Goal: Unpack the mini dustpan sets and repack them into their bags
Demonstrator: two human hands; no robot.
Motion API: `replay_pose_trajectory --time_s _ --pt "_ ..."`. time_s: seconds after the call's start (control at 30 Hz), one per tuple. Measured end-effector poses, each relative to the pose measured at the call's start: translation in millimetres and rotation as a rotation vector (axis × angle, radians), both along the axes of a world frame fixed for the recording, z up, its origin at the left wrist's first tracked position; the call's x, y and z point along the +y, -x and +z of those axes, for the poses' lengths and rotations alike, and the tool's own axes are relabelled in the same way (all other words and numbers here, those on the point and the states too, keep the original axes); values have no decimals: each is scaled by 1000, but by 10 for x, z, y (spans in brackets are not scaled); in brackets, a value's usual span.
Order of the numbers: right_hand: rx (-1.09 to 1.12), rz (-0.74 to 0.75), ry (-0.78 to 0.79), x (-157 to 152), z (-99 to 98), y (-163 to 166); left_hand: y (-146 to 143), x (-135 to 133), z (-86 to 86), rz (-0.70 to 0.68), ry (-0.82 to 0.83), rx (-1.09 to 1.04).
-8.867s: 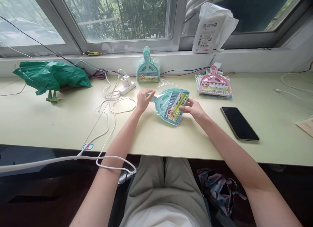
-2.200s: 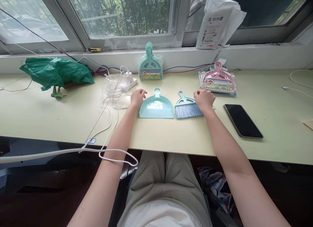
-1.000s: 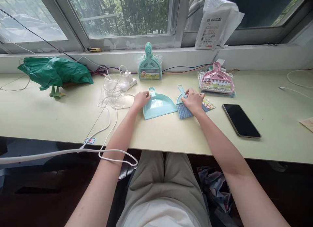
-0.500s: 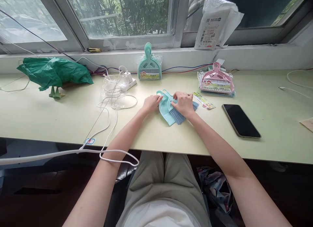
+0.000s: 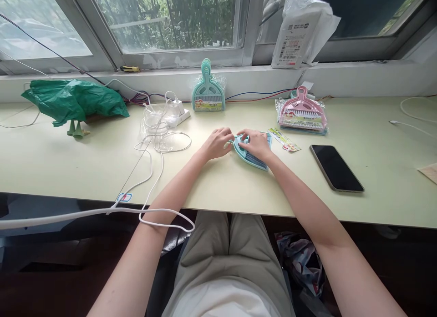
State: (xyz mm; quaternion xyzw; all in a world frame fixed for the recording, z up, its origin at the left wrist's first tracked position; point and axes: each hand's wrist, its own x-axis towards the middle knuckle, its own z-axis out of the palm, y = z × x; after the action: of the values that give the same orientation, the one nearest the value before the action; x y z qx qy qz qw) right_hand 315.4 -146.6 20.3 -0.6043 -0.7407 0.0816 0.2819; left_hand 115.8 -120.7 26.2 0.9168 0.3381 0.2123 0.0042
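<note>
Pale-yellow table [image 5: 205,185], teal dustpan [image 5: 243,157] with brush [image 5: 258,161] laid inside, frame center.
Phone [image 5: 337,168] right of frame; left hand [image 5: 217,143] curled at dustpan's left end, can't tell if gripping; right hand [image 5: 256,144] spread over brush, touching; label card [image 5: 284,140] just right; wrapped teal sets [image 5: 207,92] upper center, window [image 5: 177,21] behind.
</note>
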Motion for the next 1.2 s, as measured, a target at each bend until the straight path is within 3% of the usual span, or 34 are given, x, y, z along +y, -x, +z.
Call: replay_pose_trajectory --time_s 0.13,0.4,0.87,1.07,1.2 --pt "62 29 15 24 -15 -12 108 105 -40 -28 -177 71" --pt "141 103 55 81 -18 -107 105 91 -106 -96 -204 309" --pt "149 152 91 119 -49 -178 41 53 -151 -52 -186 331" --pt "114 77 54 54 20 -88 58 70 -132 -59 -189 108" --pt "191 -99 -7 -32 116 36 -13 60 -83 118 -88 -307"
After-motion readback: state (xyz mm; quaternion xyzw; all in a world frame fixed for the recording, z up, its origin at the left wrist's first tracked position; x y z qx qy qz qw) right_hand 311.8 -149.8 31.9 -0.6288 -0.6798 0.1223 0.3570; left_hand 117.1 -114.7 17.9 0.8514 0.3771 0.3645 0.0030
